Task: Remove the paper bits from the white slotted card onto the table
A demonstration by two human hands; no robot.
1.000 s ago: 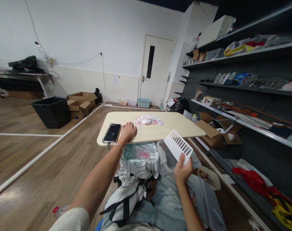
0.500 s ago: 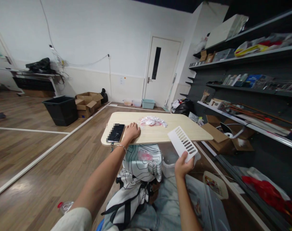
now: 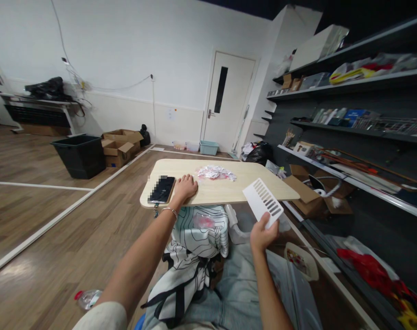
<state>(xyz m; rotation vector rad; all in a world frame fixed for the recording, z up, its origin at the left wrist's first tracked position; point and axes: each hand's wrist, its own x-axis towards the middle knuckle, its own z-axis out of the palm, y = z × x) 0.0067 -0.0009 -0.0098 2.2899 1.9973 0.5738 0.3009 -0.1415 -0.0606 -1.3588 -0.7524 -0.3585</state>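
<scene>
One thin white rectangular slotted plate [image 3: 255, 197] held at the near edge of a pale wood-look table [image 3: 277, 181]

Head view, sole camera. Bare right hand [image 3: 264, 233] in front of the table's near edge, toward its right end: thumb on the plate's upper face, fingers curled behind and mostly hidden, pinching it by the nearer end. Bare left hand [image 3: 185, 186] palm down on the table's near edge, fingers laid out loosely; nothing held that shows, underside hidden.

Handling, my judgement: pinch is best left on the solid margin, off the slim bars between slots, firm enough against twisting but short of bending. Left palm serves well as a brace, clear of the black rectangular phone [image 3: 164, 190] on the table's near left corner and the loose heap of white flakes with pink tints [image 3: 215, 172] toward the table's far side.

Plate versus fingers: nearer end between right thumb and fingers, slotted stretch running outward, tilted, away from the fingertips. Far end overlaps the table's near edge in view; touching or apart, cannot tell. Left fingers well apart from it.
</scene>
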